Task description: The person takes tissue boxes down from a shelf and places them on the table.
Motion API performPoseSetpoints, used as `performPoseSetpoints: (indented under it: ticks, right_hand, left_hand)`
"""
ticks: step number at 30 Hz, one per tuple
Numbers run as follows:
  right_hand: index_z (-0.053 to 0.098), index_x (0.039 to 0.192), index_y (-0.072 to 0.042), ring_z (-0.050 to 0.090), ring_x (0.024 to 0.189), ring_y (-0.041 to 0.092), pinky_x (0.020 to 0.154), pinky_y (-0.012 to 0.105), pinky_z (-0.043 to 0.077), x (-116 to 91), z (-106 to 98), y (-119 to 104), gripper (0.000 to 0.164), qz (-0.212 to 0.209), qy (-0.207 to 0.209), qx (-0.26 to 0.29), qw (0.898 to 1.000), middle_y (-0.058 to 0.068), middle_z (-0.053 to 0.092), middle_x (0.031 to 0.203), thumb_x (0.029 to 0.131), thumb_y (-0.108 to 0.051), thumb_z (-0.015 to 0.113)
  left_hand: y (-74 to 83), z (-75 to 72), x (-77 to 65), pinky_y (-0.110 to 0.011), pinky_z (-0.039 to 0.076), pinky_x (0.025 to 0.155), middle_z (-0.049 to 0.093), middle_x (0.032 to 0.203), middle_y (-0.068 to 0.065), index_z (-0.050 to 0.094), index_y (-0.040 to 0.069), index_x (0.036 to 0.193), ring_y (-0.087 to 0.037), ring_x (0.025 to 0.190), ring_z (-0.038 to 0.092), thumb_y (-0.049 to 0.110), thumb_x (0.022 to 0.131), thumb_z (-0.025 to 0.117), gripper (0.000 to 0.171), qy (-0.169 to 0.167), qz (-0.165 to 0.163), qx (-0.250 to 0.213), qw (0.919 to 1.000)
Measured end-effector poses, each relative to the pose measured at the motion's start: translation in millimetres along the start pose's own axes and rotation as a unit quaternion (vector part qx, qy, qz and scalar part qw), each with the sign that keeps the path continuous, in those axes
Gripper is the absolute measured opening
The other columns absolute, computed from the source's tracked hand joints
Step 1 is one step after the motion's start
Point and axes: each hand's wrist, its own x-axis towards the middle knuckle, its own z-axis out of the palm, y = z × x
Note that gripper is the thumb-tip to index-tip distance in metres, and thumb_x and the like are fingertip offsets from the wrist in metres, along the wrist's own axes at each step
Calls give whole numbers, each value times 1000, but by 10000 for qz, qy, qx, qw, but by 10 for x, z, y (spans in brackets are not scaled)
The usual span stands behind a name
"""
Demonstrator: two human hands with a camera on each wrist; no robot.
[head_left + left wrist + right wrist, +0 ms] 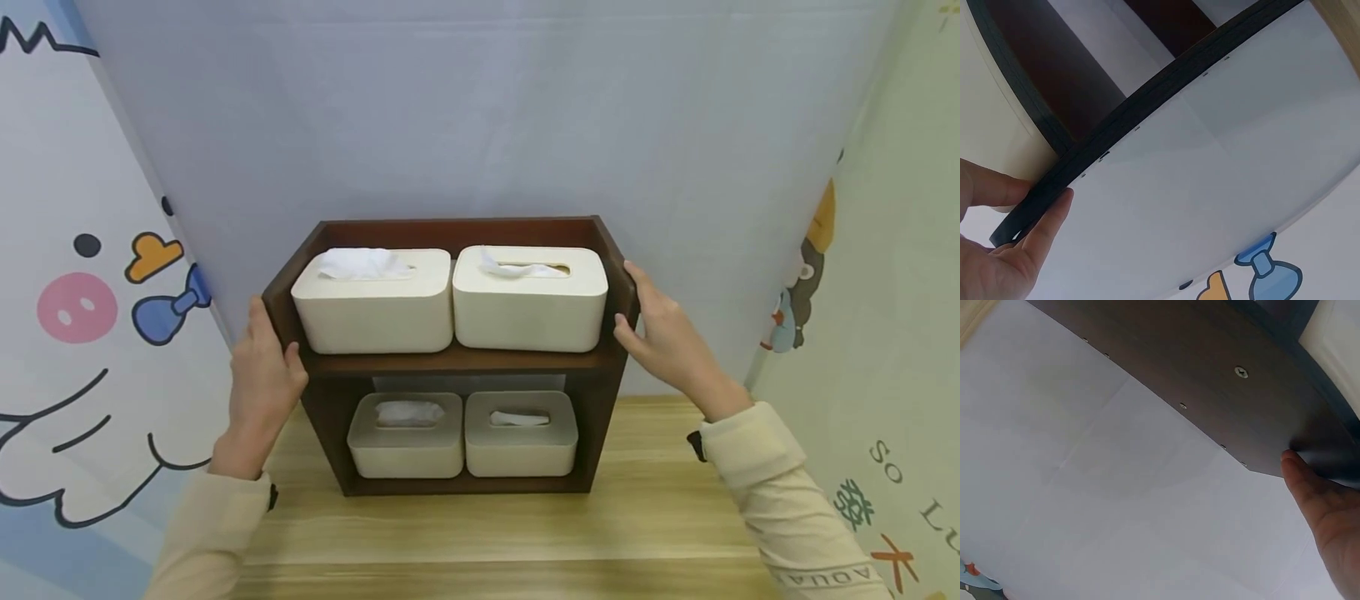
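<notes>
Evidently, I am at the handling step: both of my hands are on the dark brown shelf unit (pixel 465 361), which appears to stand on the far part of the tabletop (pixel 465 546), in front of the pale backdrop (pixel 487 108). I judge this to be steadying or positioning the loaded unit. The next move, as I read it, calls for even force from left and right, since a tilt could slide the boxes.

My left hand (pixel 262 387) pinches the near edge of the left side panel, thumb and fingers parted only by the panel's thickness. My right hand (pixel 675 337) grips the right panel, thumb at its near edge and fingers against its outer face; the right wrist view hides part of that hold.

Side by side on the upper level sit the upper left tissue box (pixel 375 321) and the upper right tissue box (pixel 528 321); below them are the lower left tissue box (pixel 405 460) and the lower right tissue box (pixel 521 460). Neither hand grasps a box.
</notes>
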Motion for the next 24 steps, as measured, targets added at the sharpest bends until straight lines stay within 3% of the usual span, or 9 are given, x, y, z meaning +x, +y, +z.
performPoseSetpoints:
  ticks: [6, 11, 14, 19, 21, 24]
  right_hand:
    - [26, 139, 4, 21, 38, 3, 42, 21, 28, 8, -8, -9, 62, -25, 21, -66, 10000, -2, 33, 48, 84, -3, 53]
    - [26, 138, 6, 22, 40, 4, 45, 23, 31, 14, -12, -23, 62, -71, 67, -79, 9999, 3, 40, 53, 84, -3, 54]
    - [26, 138, 6, 23, 42, 5, 51, 27, 37, 14, -15, -15, 62, -124, 79, -38, 9999, 17, 56, 72, 84, -3, 54]
    - [26, 139, 6, 22, 41, 4, 52, 28, 37, 18, -22, -9, 62, -189, 54, 19, 9998, 24, 58, 87, 84, -3, 54]
    - [26, 139, 6, 21, 40, 3, 49, 26, 34, 20, -32, -13, 62, -199, 29, 10, 9998, 17, 54, 75, 84, -3, 55]
    - [27, 138, 6, 49, 48, 17, 57, 34, 49, 20, -47, -14, 62, -196, -8, 28, 9998, 27, 58, 100, 84, -3, 56]
  left_hand:
    - [-54, 24, 4, -63, 39, 88, 36, 130, -40, 13, -10, 141, -56, 111, 42, -5, 83, 51, 70, 57, 201, -150, 9997]
    - [-80, 27, 11, -63, 41, 85, 38, 128, -40, 14, -10, 141, -56, 108, 44, -4, 83, 51, 69, 97, 260, -189, 9994]
    - [-80, 27, 11, -63, 41, 84, 38, 128, -41, 14, -10, 141, -56, 108, 44, -4, 83, 51, 69, 81, 260, -214, 9994]
    - [-118, -3, 22, -63, 40, 85, 36, 130, -40, 13, -10, 141, -56, 109, 43, -2, 86, 49, 66, -43, 460, -301, 9985]
    - [-141, -23, 36, -64, 41, 84, 37, 129, -40, 15, -10, 140, -56, 108, 44, 2, 90, 47, 61, -53, 627, -342, 9974]
    - [-171, -51, 75, -64, 41, 79, 42, 123, -39, 19, -8, 139, -56, 102, 47, 11, 95, 40, 52, -6, 833, -376, 9958]
